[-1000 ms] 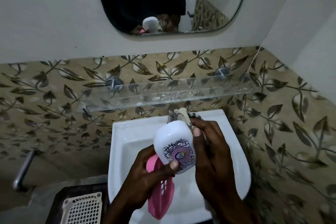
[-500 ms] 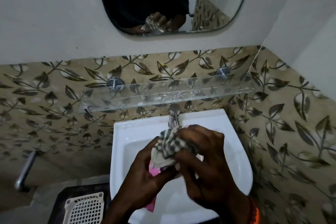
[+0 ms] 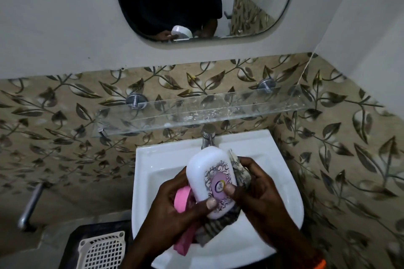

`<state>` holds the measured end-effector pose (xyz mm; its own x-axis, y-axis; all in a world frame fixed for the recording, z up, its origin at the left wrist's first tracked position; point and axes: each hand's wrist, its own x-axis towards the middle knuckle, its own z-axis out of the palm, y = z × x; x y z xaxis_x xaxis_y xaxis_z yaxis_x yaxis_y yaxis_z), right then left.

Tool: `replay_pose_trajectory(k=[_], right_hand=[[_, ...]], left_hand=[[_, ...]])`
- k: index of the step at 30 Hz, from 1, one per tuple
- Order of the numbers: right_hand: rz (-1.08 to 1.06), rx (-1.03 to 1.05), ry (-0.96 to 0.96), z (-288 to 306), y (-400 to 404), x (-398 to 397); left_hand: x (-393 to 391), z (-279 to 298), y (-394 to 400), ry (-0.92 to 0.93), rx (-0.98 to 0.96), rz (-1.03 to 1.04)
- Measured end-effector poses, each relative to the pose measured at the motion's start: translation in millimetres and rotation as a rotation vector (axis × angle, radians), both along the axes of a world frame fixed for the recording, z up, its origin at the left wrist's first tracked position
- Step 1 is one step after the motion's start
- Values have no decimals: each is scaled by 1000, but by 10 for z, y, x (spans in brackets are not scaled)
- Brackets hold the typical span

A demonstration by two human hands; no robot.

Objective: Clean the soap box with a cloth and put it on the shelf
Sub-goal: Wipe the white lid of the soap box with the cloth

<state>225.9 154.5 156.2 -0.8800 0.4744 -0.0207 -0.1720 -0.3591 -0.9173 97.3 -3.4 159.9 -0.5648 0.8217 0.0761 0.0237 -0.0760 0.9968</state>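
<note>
Two hands meet over the white sink, lower centre of frame. Left hand grips the soap box: thumb across the lower end of the white lid, fingers curled round behind it. Right hand holds the checked cloth bunched against the lid's right side, thumb pressed on the purple printed label. More cloth hangs out below the lid, between the two wrists.

Lid is face-up toward the camera, long axis running from the tap down toward the person, tilted slightly left. Pink base of the soap box sits behind and left of the lid, in the left hand; a second pink strip shows lower, under the left wrist. Can't tell whether lid and base are joined.

Chrome tap sits just above the lid's top end, at the back rim of the sink. Clear glass shelf runs across mid-frame above the tap, on two round metal brackets, against leaf-pattern tiles. Soap box is well below the shelf, not touching it.

Mirror at top centre reflects dark clothing, the hands and the white lid. Chrome pipe at lower left. White plastic grid basket at bottom edge, left of the sink, on a dark surface.
</note>
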Motion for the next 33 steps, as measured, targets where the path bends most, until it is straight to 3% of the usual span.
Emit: replay_pose_trajectory(k=[3, 6, 8, 11, 14, 18, 20, 23, 27, 30, 33], right_hand=[[139, 502, -120, 254, 350, 105], [358, 986, -236, 461, 532, 76], [444, 1234, -264, 555, 507, 16], [373, 1429, -157, 638, 399, -52], [144, 1202, -24, 528, 377, -49], [-231, 667, -77, 166, 178, 4], [-228, 365, -70, 19, -25, 28], [-186, 78, -83, -121, -249, 15], [-247, 97, -78, -64, -153, 63], [-113, 177, -21, 85, 69, 153], [80, 395, -104, 240, 260, 215]], left_hand=[[-164, 86, -58, 137, -112, -83], [-174, 114, 17, 311, -368, -200], [-80, 87, 94, 279, -425, -195], [83, 18, 142, 160, -309, -130], [105, 2, 122, -40, -191, 112], [8, 38, 98, 17, -33, 106], [14, 30, 89, 88, -40, 121], [83, 13, 110, 142, -68, 95], [123, 22, 169, 201, -140, -4], [94, 105, 165, 183, -164, -60], [4, 213, 137, 186, -138, -27]])
